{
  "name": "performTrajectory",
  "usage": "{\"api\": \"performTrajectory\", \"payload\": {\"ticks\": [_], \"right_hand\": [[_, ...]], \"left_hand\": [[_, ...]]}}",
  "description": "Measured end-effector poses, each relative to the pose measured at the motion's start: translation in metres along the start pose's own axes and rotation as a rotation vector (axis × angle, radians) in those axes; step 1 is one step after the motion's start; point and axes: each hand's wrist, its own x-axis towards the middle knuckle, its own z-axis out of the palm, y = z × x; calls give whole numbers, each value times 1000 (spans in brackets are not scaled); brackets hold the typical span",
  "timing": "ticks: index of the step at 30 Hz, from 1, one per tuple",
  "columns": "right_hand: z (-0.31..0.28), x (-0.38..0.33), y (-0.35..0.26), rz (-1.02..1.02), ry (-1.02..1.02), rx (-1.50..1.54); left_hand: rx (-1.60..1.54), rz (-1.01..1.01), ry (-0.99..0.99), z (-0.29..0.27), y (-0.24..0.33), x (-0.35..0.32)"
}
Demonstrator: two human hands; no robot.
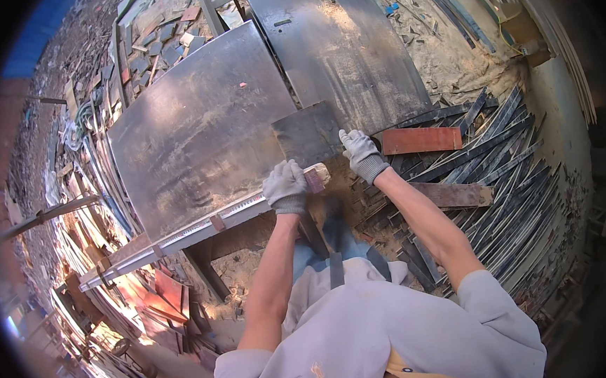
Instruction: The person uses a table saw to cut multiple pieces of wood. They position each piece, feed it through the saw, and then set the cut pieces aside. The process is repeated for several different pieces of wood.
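Note:
A small dark rectangular board (307,130) lies on the metal saw table, across the gap between its two large plates. My left hand (285,185), in a grey knitted glove, is closed at the board's near left corner, above the rail with a measuring scale (241,207). The fingertips are partly hidden. At the board's right edge is my right hand (363,157), also gloved, with its fingers curled onto that edge. The left metal plate (200,119) and the right metal plate (350,52) are dusty and scuffed.
Red-brown board (420,140) and a dusty plank (456,194) rest on a big pile of dark strips (505,161) at my right. Reddish offcuts (166,297) lie below the rail at left. Broken scraps (160,51) cover the ground beyond the table.

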Motion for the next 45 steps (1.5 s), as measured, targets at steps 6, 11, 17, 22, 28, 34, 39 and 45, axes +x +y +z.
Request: {"api": "performTrajectory", "payload": {"ticks": [6, 11, 17, 22, 28, 34, 39, 45], "right_hand": [[-20, 98, 1, 62, -72, -95], [-36, 184, 2, -13, -22, -126], [-57, 261, 2, 32, -14, -115], [-63, 307, 1, 126, 2, 2], [-72, 286, -12, 417, 79, 615], [-75, 96, -26, 741, 74, 1390], [-126, -237, 98, 1326, 18, 1530], [-341, -690, 238, 1343, 1828, 1161]], "left_hand": [[-2, -7, -15, 6, -8, 94], [8, -6, -10, 9, -17, 178], [3, -30, -33, 14, -21, 260], [33, -99, -92, 15, -26, 302], [62, -126, -96, 14, -25, 331], [68, -111, -130, 16, -22, 307], [88, -25, -39, 17, -9, 227], [116, -182, -222, 22, 68, 107]]}}
